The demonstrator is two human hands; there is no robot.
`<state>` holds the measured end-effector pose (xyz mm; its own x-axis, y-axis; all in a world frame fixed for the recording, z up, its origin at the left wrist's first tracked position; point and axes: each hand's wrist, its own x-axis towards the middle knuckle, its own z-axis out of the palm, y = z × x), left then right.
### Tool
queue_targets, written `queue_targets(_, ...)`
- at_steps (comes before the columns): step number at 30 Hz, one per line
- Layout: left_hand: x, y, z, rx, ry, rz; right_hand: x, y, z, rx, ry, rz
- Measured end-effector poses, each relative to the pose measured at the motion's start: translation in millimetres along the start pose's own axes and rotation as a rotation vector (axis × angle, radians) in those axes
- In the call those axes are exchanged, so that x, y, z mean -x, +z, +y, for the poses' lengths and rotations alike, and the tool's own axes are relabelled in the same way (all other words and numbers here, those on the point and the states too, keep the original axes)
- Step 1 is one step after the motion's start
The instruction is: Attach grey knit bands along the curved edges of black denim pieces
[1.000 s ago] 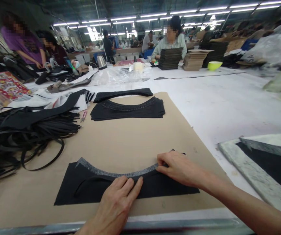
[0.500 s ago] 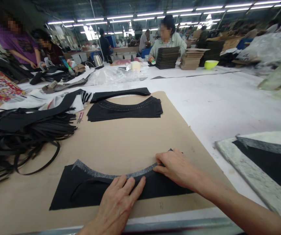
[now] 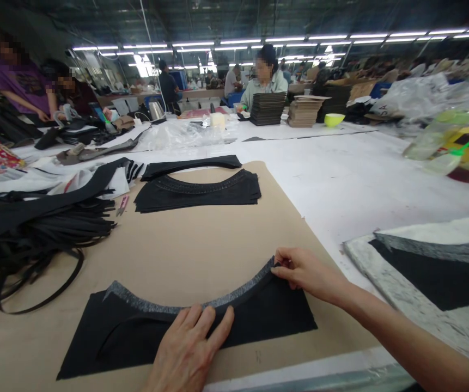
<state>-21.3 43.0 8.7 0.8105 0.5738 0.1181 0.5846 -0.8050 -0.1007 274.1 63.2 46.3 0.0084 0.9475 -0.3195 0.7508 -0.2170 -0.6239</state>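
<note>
Strip pile: black, heaped toward the left edge of the bench; one loop is spilled onto the brown sheet.

Snips: pink-handled, laid just right of the pile.

Panel: black, laid on the sheet near the bench's near edge; its concave far edge is lined by a grey band. A narrow strip is curved over its left part, toward the left hand.

Left hand: fingers extended, tips rested on the panel just below the band; nothing is seen to be gripped.

Panel stack: black, set at the sheet's far end, well apart from the panel.

Right hand: the panel's far right tip is pinched between thumb and forefinger.

Slab: mottled, placed at the bench's right; a second panel, likewise banded, is carried on it.

Handling, as judged: the curve is best worked in short lengths, the strip eased rather than stretched and pressed flat by the left fingertips before the pinch is shifted.

Obscured: the panel's middle is covered by the left hand. The strip is hard to trace, black on black; whether it is caught in the pinch cannot be told. Pile, slab and second panel are cut off by the frame.
</note>
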Motion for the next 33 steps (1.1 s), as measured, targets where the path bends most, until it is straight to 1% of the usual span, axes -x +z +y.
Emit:
queue_targets(6, 3.0, 16.2, -2.2, -0.020, 0.023, 0.121, 1.1, 8.2, 0.7, -0.006, 0.027, 0.017)
queue_targets(13, 1.0, 17.6, -2.0, -0.038, 0.036, 0.236, -1.6, 9.8, -0.8, 0.043, 0.050, 0.069)
queue_targets(16, 0.6, 13.7, -1.6, -0.059, 0.035, 0.237, -3.2, 12.6, 0.3, 0.038, 0.069, 0.087)
queue_targets(20, -0.8, 4.0, -4.4, -0.067, 0.057, 0.185, -5.9, 17.5, 4.5, 0.010, 0.091, 0.109)
queue_targets(23, -1.5, -2.1, -6.8, -0.060, 0.076, 0.136, -7.6, 20.6, 11.0, -0.056, 0.135, 0.135)
queue_targets(25, -1.3, -2.6, -6.8, -0.060, 0.083, 0.135, -8.3, 21.3, 15.7, -0.103, 0.153, 0.148)
queue_targets(28, 0.0, 3.7, -4.6, -0.057, 0.058, 0.141, -8.6, 19.6, 19.6, -0.088, 0.107, 0.156)
queue_targets(31, 1.7, 15.5, -2.6, -0.043, 0.026, 0.202, -8.0, 15.8, 18.1, -0.053, 0.056, 0.148)
queue_targets(33, 2.8, 22.3, -2.5, -0.028, 0.030, 0.214, -7.3, 14.0, 15.9, -0.046, 0.041, 0.140)
